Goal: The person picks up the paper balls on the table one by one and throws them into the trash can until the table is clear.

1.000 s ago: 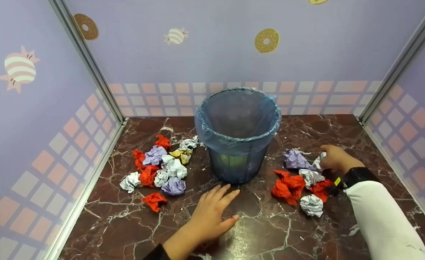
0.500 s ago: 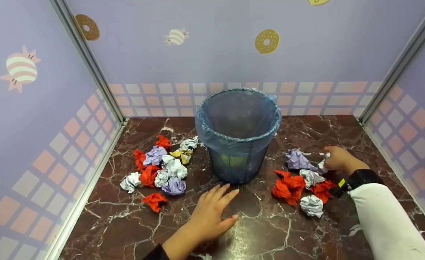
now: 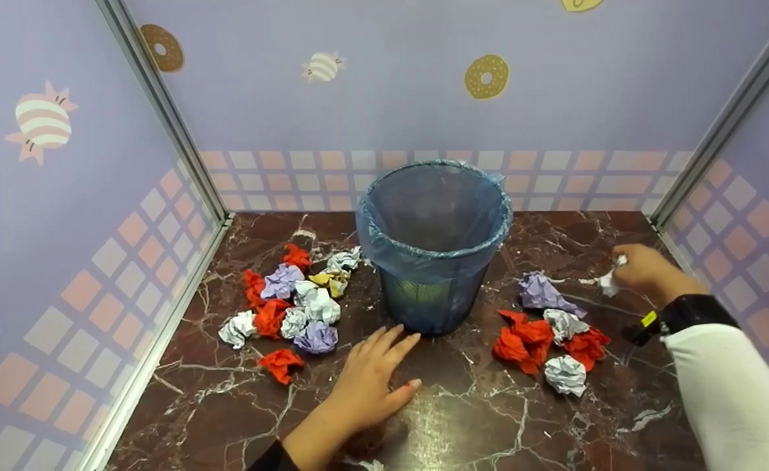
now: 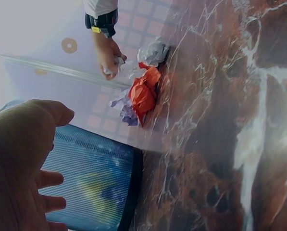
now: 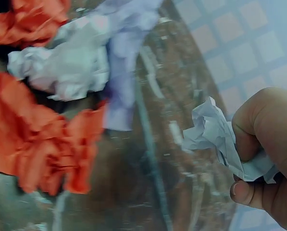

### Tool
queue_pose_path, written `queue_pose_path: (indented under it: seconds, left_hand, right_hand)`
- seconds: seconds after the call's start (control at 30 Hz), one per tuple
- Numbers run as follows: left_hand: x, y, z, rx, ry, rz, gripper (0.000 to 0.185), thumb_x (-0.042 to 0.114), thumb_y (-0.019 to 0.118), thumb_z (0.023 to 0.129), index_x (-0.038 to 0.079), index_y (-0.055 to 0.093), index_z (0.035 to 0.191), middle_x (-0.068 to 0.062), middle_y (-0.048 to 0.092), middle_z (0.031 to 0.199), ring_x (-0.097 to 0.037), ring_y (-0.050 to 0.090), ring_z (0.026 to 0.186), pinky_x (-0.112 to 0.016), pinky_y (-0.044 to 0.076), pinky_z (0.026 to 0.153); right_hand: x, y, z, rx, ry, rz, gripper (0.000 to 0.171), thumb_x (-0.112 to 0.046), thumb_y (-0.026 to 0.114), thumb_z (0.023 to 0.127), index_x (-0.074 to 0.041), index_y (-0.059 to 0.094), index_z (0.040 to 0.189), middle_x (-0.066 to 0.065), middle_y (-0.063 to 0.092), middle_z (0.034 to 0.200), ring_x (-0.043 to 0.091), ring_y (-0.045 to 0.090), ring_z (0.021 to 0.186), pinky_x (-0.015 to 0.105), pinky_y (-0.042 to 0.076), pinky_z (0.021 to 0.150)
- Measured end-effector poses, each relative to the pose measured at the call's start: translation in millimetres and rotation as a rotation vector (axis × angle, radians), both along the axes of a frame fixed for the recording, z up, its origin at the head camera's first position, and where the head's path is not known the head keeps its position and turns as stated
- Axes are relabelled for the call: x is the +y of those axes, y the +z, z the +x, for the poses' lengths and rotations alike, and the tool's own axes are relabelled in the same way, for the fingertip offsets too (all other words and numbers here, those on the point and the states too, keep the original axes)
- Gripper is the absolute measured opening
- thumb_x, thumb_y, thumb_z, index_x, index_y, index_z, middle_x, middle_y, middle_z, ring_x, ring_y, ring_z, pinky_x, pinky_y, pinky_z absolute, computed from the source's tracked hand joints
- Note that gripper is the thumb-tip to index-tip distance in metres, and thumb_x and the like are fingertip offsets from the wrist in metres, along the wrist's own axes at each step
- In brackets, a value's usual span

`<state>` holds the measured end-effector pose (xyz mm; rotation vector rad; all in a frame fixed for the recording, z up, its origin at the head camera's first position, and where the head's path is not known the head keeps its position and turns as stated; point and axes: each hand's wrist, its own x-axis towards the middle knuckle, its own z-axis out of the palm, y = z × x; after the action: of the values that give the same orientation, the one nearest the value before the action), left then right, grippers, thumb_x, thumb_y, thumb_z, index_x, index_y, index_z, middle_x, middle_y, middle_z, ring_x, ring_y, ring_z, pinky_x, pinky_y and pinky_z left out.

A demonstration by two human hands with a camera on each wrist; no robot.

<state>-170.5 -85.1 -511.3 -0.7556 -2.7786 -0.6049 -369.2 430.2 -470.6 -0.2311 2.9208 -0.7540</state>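
My right hand [image 3: 643, 269] pinches a crumpled white paper ball [image 5: 213, 132] between thumb and fingers, right of the other paper on that side. Beside it on the table lie a purple paper ball [image 3: 543, 292], red crumpled paper [image 3: 522, 341] and white paper balls [image 3: 565, 375]. With fingers spread, my left hand [image 3: 370, 386] rests at the table in front of the waste bin [image 3: 433, 281], holding nothing. The bin is dark mesh with a blue plastic liner, and something yellow-green shows through its side.
Left of the bin lies a cluster of crumpled paper: red [image 3: 280, 364], purple [image 3: 316, 337], white [image 3: 237, 329] and yellow [image 3: 332, 283]. Patterned lilac walls [image 3: 410, 98] enclose the brown marbled table [image 3: 476, 425] at the back and both sides.
My right hand has drawn the white paper ball away from the right cluster, moving right and slightly back. My left hand has shifted slightly left; the bin stays put.
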Motion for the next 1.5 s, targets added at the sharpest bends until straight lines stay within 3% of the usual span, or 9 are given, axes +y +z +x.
queue_pose_path:
  seconds: [0.03,0.17,0.4,0.57,0.8,0.93,1.17,1.5]
  left_hand:
    - [-1,1.0,-0.5,-0.003,0.004,0.006,0.071,0.054,0.06,0.088,0.035,0.033,0.151,-0.005,0.035,0.155,-0.036,0.036,0.138,-0.062,0.032,0.106]
    - [-9,3.9,-2.5,-0.012,0.029,0.015,0.071,0.054,0.06,0.088,0.035,0.033,0.151,-0.005,0.034,0.156,-0.036,0.035,0.139,-0.062,0.031,0.107]
    - [-25,6.3,-4.6,-0.038,0.094,0.015,0.072,0.055,0.059,0.088,0.037,0.03,0.151,-0.003,0.031,0.157,-0.035,0.033,0.14,-0.062,0.029,0.108]
    - [-37,7.4,-4.9,-0.032,0.156,0.036,0.073,0.056,0.059,0.088,0.04,0.028,0.152,-0.002,0.029,0.158,-0.034,0.032,0.141,-0.063,0.028,0.109]
    - [-58,5.9,-5.3,0.011,0.21,0.088,0.072,0.052,0.064,0.086,0.036,0.034,0.15,-0.004,0.034,0.156,-0.035,0.036,0.139,-0.063,0.03,0.107]
    - [-70,3.6,-4.7,0.033,0.235,0.105,0.071,0.049,0.067,0.085,0.033,0.039,0.149,-0.007,0.041,0.152,-0.037,0.04,0.135,-0.064,0.034,0.104]
    - [-88,0.8,-1.5,0.023,0.298,0.118,0.07,0.047,0.068,0.085,0.032,0.042,0.148,-0.01,0.043,0.15,-0.039,0.041,0.134,-0.065,0.034,0.102]
    - [-95,-1.4,-0.1,0.036,0.329,0.131,0.068,0.047,0.069,0.084,0.029,0.046,0.145,-0.008,0.044,0.149,-0.035,0.042,0.134,-0.063,0.036,0.102]
  right_hand:
    - [2,7.0,-1.6,0.055,0.014,0.06,0.019,0.0,0.059,0.065,-0.004,0.051,0.082,0.011,0.054,0.072,0.028,0.05,0.067,0.033,0.039,0.054]
    - [4,38.7,-5.4,0.097,0.035,0.073,0.016,-0.001,0.059,0.067,-0.005,0.051,0.08,0.008,0.053,0.067,0.026,0.049,0.064,0.033,0.04,0.051]
    - [-11,102.2,-6.0,0.028,0.005,0.039,0.019,-0.002,0.057,0.075,-0.001,0.053,0.093,0.016,0.058,0.079,0.027,0.057,0.062,0.038,0.05,0.052]
    - [-32,147.6,-8.0,0.081,0.034,0.097,0.024,-0.005,0.056,0.08,-0.002,0.054,0.103,0.019,0.06,0.084,0.027,0.055,0.063,0.036,0.048,0.053]
    - [-72,195.7,-16.2,0.183,0.058,0.13,0.024,-0.007,0.058,0.076,-0.007,0.056,0.1,0.02,0.061,0.087,0.024,0.053,0.059,0.035,0.046,0.049]
    - [-98,212.9,-22.0,0.247,0.091,0.162,0.024,-0.007,0.06,0.073,-0.008,0.057,0.097,0.016,0.061,0.08,0.027,0.052,0.065,0.036,0.043,0.051]
    - [-156,230.9,-25.5,0.329,0.193,0.168,0.023,-0.007,0.06,0.07,-0.008,0.057,0.092,0.018,0.061,0.097,0.034,0.053,0.084,0.042,0.044,0.064]
    - [-231,225.2,-24.5,0.329,0.32,0.167,0.02,-0.005,0.055,0.068,-0.01,0.053,0.087,0.012,0.061,0.089,0.03,0.055,0.077,0.039,0.047,0.063]
